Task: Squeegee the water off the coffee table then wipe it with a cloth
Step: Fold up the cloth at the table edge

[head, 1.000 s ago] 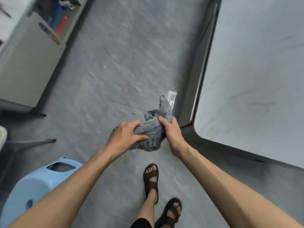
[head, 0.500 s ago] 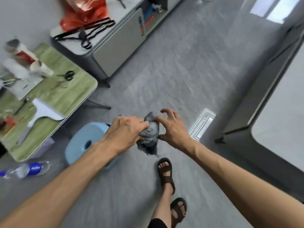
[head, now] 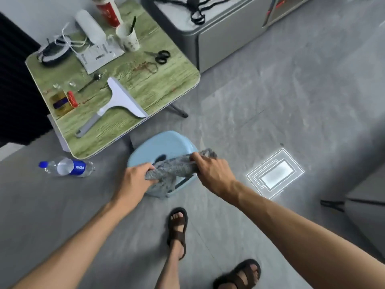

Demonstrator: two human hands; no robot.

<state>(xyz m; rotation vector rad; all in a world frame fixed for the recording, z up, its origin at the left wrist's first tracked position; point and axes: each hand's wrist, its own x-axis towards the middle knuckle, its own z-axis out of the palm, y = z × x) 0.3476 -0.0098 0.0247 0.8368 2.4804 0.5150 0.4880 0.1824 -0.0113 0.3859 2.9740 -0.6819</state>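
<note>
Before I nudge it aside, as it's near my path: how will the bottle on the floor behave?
The bottle lies on its side on the smooth floor, so it will probably roll. It looks like thin clear plastic, so it is likely light and not fragile.

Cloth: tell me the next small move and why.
Probably lower the cloth onto the stool and let go. The left hand and right hand both grip it, spread out over the stool, and the squeegee already lies on the green table, so putting it away looks likely.
</note>
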